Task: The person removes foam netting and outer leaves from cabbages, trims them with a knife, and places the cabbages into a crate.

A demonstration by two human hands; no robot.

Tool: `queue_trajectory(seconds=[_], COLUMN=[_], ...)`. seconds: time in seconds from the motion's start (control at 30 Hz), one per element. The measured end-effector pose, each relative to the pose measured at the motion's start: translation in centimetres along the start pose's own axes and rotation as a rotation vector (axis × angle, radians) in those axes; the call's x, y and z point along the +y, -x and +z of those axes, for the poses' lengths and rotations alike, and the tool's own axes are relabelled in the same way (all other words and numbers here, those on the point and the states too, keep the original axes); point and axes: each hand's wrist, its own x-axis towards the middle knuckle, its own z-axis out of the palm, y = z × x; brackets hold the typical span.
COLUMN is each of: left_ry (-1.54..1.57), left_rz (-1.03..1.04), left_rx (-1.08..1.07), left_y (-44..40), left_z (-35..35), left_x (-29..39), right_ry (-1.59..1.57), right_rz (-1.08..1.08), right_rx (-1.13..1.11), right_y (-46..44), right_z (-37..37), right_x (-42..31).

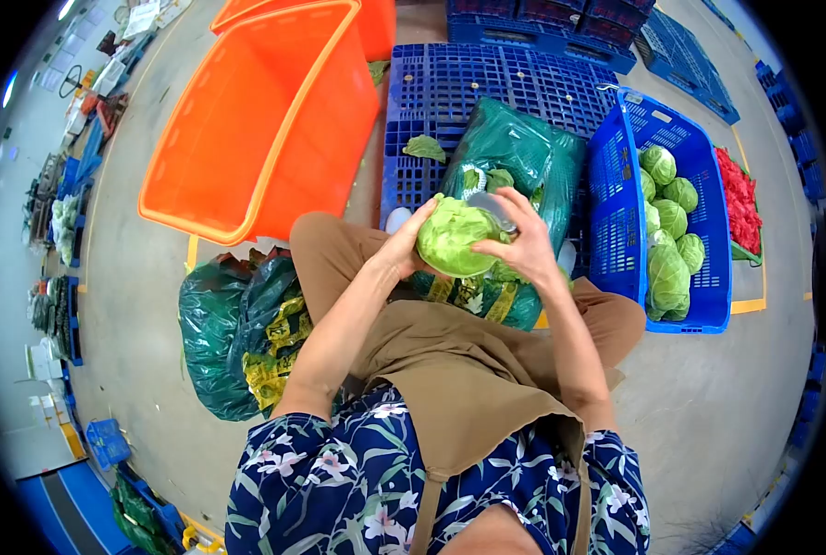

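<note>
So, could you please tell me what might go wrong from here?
The right hand holds what looks like a blade close to the cabbage, so a slip might nick the left hand gripping it. The cabbage is also held up over the green bag, so it could fall if that grip loosens.

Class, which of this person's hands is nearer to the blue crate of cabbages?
Right. The right hand touches the cabbage on the side toward the blue crate; the left hand is on the opposite side, farther away.
</note>
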Motion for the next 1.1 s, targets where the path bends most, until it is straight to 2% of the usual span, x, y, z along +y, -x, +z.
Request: queue_trajectory(seconds=[0.03,0.07,0.1,0.13,0.23,0.27,0.37,0.43,0.47,0.57,0.7,0.73,0.77,0.8,0.87,0.93,1.03,1.07,1.1], left_ry=[-0.075,-0.143,-0.165,-0.145,-0.079,-0.056,0.149,0.158,0.151,0.069,-0.039,-0.042,-0.048,-0.055,-0.154,-0.304,-1.046,-1.228,-1.096], left_rz=[0.016,0.061,0.112,0.069,0.033,0.034,0.009,0.032,0.049,0.123,0.183,0.175,0.165,0.155,0.146,0.104,0.423,0.632,0.723], left_rx=[0.021,0.014,0.167,0.119,0.054,0.048,0.041,0.055,0.043,-0.008,-0.075,-0.063,-0.054,-0.046,-0.054,-0.013,0.301,0.371,0.262], left_y=[-0.2,-0.5,0.0,-1.0,-1.1,-0.7,-0.5,0.0,0.2,0.6,0.9,0.8,0.6,0.3,-1.9,-2.5,-3.6,-3.4,-2.6], left_z=[0.3,0.3,2.1,0.9,0.9,1.4,1.0,1.2,1.1,1.0,1.1,1.2,1.3,1.4,0.9,2.2,3.5,4.1,5.7], left_x=[-0.1,-0.4,-0.3,-1.0,-1.4,-1.6,-3.0,-3.1,-3.2,-2.7,-1.8,-1.6,-1.5,-1.3,-1.7,-0.6,1.5,1.8,2.5], right_ry=[0.058,0.172,0.285,0.301,-0.094,-0.078,-0.543,-0.659,-0.643,-0.466,0.043,-0.152,-0.366,-0.594,-1.018,-1.308,-1.488,-1.489,-1.49], right_rz=[0.062,-0.012,-0.088,-0.233,0.063,0.08,0.365,0.399,0.424,0.537,0.137,0.213,0.612,0.673,0.705,0.686,0.649,0.631,0.61], right_rx=[-0.008,0.031,0.07,0.152,0.307,0.406,0.607,0.702,0.669,0.595,0.525,0.411,0.107,-0.057,-0.195,-0.112,-0.047,-0.038,-0.029], right_y=[0.1,0.3,0.5,0.3,1.0,1.3,0.9,0.4,0.6,0.9,1.6,1.9,2.3,2.7,4.1,5.8,6.7,6.7,6.6], right_z=[0.3,1.0,1.7,1.8,2.6,2.3,1.6,1.5,1.3,0.1,0.5,0.2,-0.5,-0.8,0.6,3.5,3.7,3.8,3.8], right_x=[-1.4,-1.5,-1.1,-0.5,0.3,0.4,2.4,5.8,8.2,9.2,10.9,7.7,6.8,6.9,9.2,12.5,11.0,11.0,11.1])
